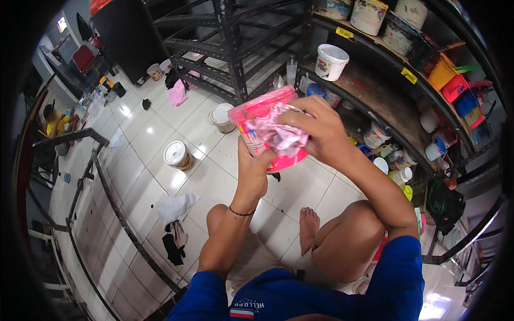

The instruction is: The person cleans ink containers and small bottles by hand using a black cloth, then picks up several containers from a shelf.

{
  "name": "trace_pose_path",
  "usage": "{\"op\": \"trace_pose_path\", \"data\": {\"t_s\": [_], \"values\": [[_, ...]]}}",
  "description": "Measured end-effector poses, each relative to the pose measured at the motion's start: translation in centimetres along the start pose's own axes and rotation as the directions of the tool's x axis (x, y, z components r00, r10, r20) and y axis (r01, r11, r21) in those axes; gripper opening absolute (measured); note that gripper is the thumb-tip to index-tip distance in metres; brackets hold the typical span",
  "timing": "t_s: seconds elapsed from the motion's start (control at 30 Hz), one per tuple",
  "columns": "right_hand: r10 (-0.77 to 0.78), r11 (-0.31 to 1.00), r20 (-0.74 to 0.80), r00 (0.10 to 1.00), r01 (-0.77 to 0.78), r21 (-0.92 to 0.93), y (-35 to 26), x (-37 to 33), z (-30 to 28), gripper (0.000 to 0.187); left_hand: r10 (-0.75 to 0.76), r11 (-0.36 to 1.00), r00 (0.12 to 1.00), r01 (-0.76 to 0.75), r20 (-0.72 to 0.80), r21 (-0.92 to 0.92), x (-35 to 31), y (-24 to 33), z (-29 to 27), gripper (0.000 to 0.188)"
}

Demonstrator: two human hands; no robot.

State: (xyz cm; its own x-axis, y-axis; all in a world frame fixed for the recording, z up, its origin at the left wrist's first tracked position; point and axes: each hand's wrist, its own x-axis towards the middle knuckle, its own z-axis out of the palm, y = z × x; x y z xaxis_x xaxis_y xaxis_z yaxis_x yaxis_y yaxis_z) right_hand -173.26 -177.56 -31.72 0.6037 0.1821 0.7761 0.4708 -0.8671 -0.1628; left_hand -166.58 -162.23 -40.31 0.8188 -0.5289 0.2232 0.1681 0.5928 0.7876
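A bright pink plastic bucket (289,161) with a printed label is held up in front of me, tilted on its side. My left hand (254,167) grips it from below, the thumb lying along its wall. Bunched in my right hand (323,127) is a pink and white patterned rag (278,130), pressed against the side of the bucket. The fingers of that hand are curled over the cloth. Part of the label is hidden behind the rag.
Lidded paint buckets (179,155) stand on the tiled floor (134,182). A white cloth (176,207) and dark rags (174,243) lie left of my legs. The shelf (369,101) at right holds paint tubs and colourful containers. Black metal rails (115,206) run along the left; a person (55,127) sits beyond.
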Motion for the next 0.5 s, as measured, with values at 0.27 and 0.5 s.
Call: {"op": "trace_pose_path", "data": {"t_s": [0.27, 0.5], "values": [[0.638, 0.710, -0.217, 0.739, -0.456, 0.536, 3.7, -0.3, -1.1, 0.022, 0.014, 0.995, 1.000, -0.016, 0.021, 0.095, 0.8, 2.7, 0.2, 0.067], [0.002, 0.995, -0.172, 0.985, -0.020, -0.099, -1.3, 2.2, 1.1, 0.040, 0.186, 0.865, 0.981, -0.190, 0.055, 0.464, 0.7, -0.1, 2.2, 0.069]]}}
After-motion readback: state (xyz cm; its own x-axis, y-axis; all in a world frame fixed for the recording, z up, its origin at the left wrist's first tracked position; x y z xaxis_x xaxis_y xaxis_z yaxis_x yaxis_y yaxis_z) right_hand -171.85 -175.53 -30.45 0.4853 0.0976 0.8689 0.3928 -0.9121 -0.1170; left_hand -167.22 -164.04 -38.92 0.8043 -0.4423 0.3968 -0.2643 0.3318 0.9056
